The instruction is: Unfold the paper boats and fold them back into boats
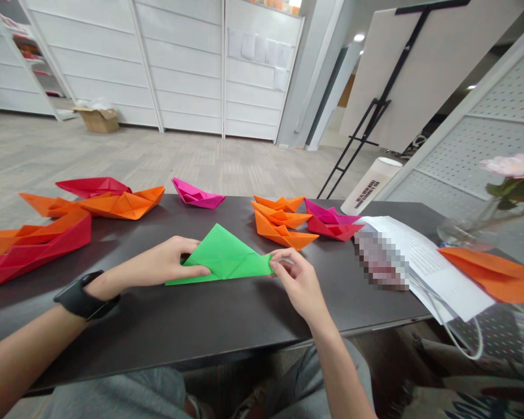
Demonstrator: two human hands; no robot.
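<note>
A green sheet of origami paper [227, 256], folded to a triangular peak with a narrow right end, stands over the dark table [192, 331]. My left hand [168, 262] grips its left side, thumb on the near face and fingers behind. At the right tip, my right hand [294, 273] pinches the paper between thumb and fingertips. A black watch [87, 295] is on my left wrist. Just beyond the paper sit stacked orange paper boats [283, 233] and a magenta paper boat [198, 195].
Orange and red paper boats [39, 250] crowd the left side. A red paper boat [334, 228] is nested under a magenta one at right. Farther right are white printed sheets [419, 262], a white cable [480, 340], a white cylinder [371, 183], an orange paper boat [493, 273] and a flower vase [467, 233].
</note>
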